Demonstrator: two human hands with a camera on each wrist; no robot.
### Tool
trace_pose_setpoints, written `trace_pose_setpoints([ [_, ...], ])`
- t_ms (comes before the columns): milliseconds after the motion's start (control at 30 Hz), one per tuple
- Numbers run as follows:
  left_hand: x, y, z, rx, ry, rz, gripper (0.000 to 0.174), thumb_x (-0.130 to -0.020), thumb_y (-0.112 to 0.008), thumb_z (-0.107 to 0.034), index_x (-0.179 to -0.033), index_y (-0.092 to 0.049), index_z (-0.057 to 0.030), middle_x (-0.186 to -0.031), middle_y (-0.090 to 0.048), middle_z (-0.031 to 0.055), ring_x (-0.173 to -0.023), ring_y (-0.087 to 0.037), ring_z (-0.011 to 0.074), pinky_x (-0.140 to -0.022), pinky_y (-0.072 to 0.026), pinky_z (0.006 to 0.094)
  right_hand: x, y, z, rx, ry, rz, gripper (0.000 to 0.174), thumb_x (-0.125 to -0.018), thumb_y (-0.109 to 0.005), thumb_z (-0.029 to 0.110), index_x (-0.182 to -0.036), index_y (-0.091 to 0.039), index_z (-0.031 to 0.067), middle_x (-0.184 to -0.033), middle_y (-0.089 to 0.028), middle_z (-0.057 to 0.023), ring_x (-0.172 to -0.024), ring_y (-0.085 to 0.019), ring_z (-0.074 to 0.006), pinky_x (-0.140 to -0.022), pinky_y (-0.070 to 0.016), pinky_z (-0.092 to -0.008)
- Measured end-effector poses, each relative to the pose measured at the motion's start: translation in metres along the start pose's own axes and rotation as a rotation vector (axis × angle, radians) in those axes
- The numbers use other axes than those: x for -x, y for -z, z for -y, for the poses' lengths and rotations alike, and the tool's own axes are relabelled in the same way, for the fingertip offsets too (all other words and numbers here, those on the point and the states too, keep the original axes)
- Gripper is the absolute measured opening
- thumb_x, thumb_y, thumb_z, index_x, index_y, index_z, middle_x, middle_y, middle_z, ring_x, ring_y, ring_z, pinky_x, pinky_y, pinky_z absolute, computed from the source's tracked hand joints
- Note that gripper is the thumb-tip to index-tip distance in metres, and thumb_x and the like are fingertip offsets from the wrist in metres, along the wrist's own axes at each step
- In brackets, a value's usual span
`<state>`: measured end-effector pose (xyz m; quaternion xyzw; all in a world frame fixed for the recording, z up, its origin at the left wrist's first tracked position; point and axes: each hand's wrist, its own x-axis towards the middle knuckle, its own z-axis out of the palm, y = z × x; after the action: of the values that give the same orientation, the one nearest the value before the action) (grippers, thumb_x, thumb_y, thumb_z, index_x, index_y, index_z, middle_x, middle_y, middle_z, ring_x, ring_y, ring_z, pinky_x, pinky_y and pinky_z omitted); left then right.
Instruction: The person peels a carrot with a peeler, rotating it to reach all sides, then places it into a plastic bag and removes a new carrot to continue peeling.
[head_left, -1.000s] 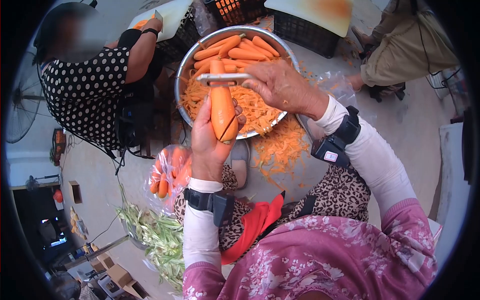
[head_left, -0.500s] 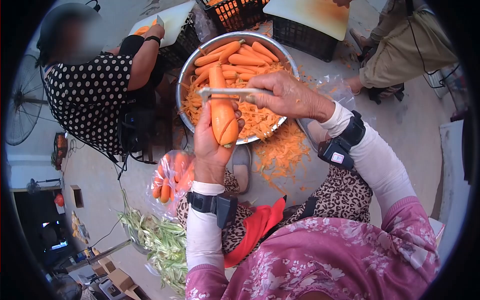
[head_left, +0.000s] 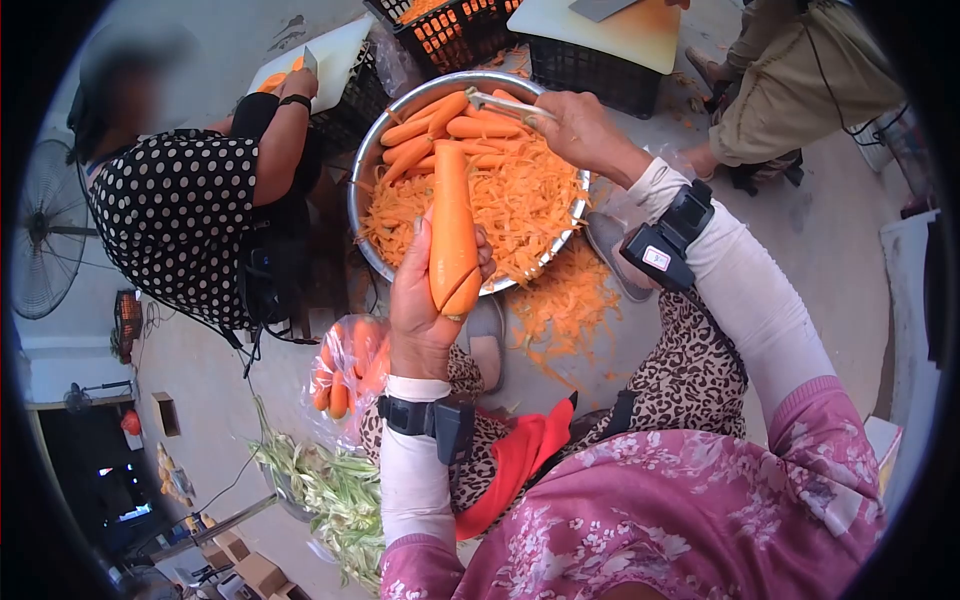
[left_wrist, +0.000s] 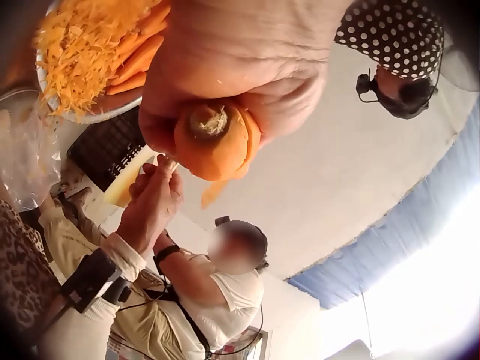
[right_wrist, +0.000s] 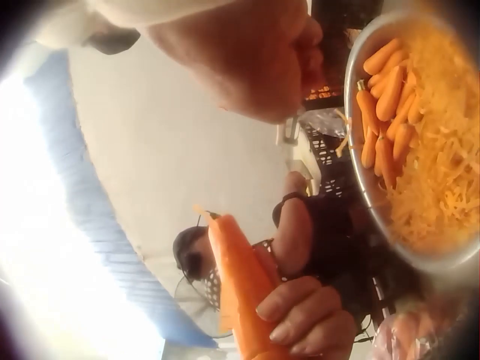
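Observation:
The left hand grips a large orange carrot by its thick lower part, narrow end pointing away from the body. A crack runs across the carrot's thick end. The right hand holds a metal peeler over the far side of the basin, apart from the carrot. In the left wrist view the carrot's stem end faces the camera under the left palm. The right wrist view shows the left fingers curled round the carrot. Below both hands, a metal basin holds carrots and orange peelings.
Peelings lie on the floor beside the basin. A plastic bag of carrots and leafy husks are at the left. Black crates with cutting boards stand beyond. A person in polka dots sits left; another's legs are right.
The right hand and peeler have moved off the carrot, away from the body and to the right. The left hand still grips the carrot, now slightly lower in the view.

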<state>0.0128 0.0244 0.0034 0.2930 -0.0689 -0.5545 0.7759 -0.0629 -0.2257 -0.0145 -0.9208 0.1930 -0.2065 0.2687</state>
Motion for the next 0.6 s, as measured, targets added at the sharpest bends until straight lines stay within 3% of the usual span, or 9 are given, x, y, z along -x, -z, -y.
trace_pose_setpoints([
  [100, -0.003, 0.003, 0.0, 0.027, -0.05, -0.062, 0.043, -0.099, -0.037, -0.04, -0.124, -0.044, -0.005, -0.092, -0.057, 0.0138, -0.079, -0.055, 0.0225, -0.069, -0.0472, 0.0349, 0.005, 0.024, 0.023, -0.244, -0.03, -0.054, 0.022, -0.088, -0.056, 0.021, -0.088, -0.06, -0.0012, -0.064, -0.057, -0.0123, -0.06, -0.058, -0.0212, -0.059, -0.0457, -0.034],
  [200, -0.004, 0.004, -0.004, 0.049, -0.063, -0.1, 0.043, -0.098, -0.04, -0.041, -0.119, -0.047, -0.0035, -0.092, -0.056, 0.0138, -0.079, -0.055, 0.0226, -0.067, -0.0472, 0.034, 0.022, 0.021, 0.043, -0.497, 0.125, 0.139, 0.02, -0.088, -0.056, 0.02, -0.09, -0.06, 0.0002, -0.065, -0.058, -0.0092, -0.06, -0.058, -0.0194, -0.059, -0.0456, -0.0325],
  [233, -0.004, 0.006, -0.004, 0.071, -0.069, -0.089, 0.043, -0.098, -0.042, -0.041, -0.117, -0.048, -0.0028, -0.093, -0.057, 0.0138, -0.08, -0.056, 0.0232, -0.067, -0.0484, 0.0346, 0.029, 0.021, 0.052, -0.5, 0.125, 0.142, 0.02, -0.088, -0.056, 0.02, -0.09, -0.06, 0.0002, -0.065, -0.058, -0.0092, -0.06, -0.058, -0.0194, -0.059, -0.0456, -0.0325],
  [300, -0.002, 0.007, -0.004, 0.094, -0.075, -0.083, 0.043, -0.097, -0.044, -0.041, -0.115, -0.049, -0.002, -0.093, -0.058, 0.0139, -0.08, -0.057, 0.0237, -0.067, -0.0496, 0.0352, 0.043, 0.022, 0.068, -0.468, 0.383, 0.266, 0.018, -0.088, -0.056, 0.018, -0.093, -0.06, 0.0015, -0.067, -0.058, -0.0107, -0.06, -0.059, -0.0225, -0.058, -0.0453, -0.0339],
  [333, -0.001, 0.004, -0.006, 0.112, -0.078, -0.144, 0.043, -0.096, -0.046, -0.04, -0.115, -0.049, -0.0019, -0.093, -0.058, 0.014, -0.081, -0.059, 0.0244, -0.069, -0.0509, 0.0364, 0.048, 0.023, 0.075, -0.47, 0.381, 0.267, 0.018, -0.088, -0.056, 0.018, -0.093, -0.06, 0.0015, -0.067, -0.058, -0.0107, -0.06, -0.059, -0.0225, -0.058, -0.0453, -0.0339],
  [400, 0.0, 0.002, -0.006, 0.129, -0.077, -0.205, 0.043, -0.096, -0.047, -0.04, -0.115, -0.049, -0.0017, -0.094, -0.059, 0.0141, -0.082, -0.06, 0.025, -0.07, -0.0522, 0.0376, 0.055, 0.023, 0.085, -0.567, 0.386, 0.419, 0.019, -0.088, -0.057, 0.021, -0.089, -0.06, 0.0024, -0.068, -0.057, -0.0162, -0.066, -0.059, -0.0322, -0.06, -0.0447, -0.0401],
  [467, 0.0, 0.001, -0.005, 0.123, -0.098, -0.205, 0.044, -0.095, -0.049, -0.039, -0.116, -0.049, -0.0012, -0.094, -0.061, 0.0144, -0.082, -0.062, 0.0263, -0.072, -0.0537, 0.0395, 0.056, 0.017, 0.082, -0.586, 0.38, 0.412, 0.02, -0.087, -0.058, 0.023, -0.087, -0.058, 0.0021, -0.069, -0.057, -0.0166, -0.067, -0.059, -0.0342, -0.06, -0.045, -0.0413],
  [533, 0.001, 0.003, -0.005, 0.128, -0.097, -0.243, 0.043, -0.096, -0.047, -0.039, -0.117, -0.048, -0.0014, -0.095, -0.059, 0.0139, -0.082, -0.06, 0.0252, -0.071, -0.0521, 0.0382, 0.05, 0.013, 0.073, -0.394, 0.432, 0.253, 0.015, -0.086, -0.058, 0.017, -0.089, -0.06, 0.0017, -0.068, -0.057, -0.0165, -0.065, -0.058, -0.0357, -0.058, -0.0444, -0.0401],
  [600, 0.001, 0.01, -0.002, 0.013, -0.072, -0.071, 0.041, -0.097, -0.044, -0.037, -0.12, -0.047, -0.0026, -0.095, -0.057, 0.0137, -0.083, -0.057, 0.0238, -0.071, -0.0499, 0.0366, 0.035, 0.012, 0.062, -0.312, 0.351, 0.14, 0.017, -0.086, -0.058, 0.017, -0.087, -0.059, 0.0007, -0.068, -0.057, -0.0173, -0.066, -0.058, -0.0367, -0.058, -0.0443, -0.0404],
])
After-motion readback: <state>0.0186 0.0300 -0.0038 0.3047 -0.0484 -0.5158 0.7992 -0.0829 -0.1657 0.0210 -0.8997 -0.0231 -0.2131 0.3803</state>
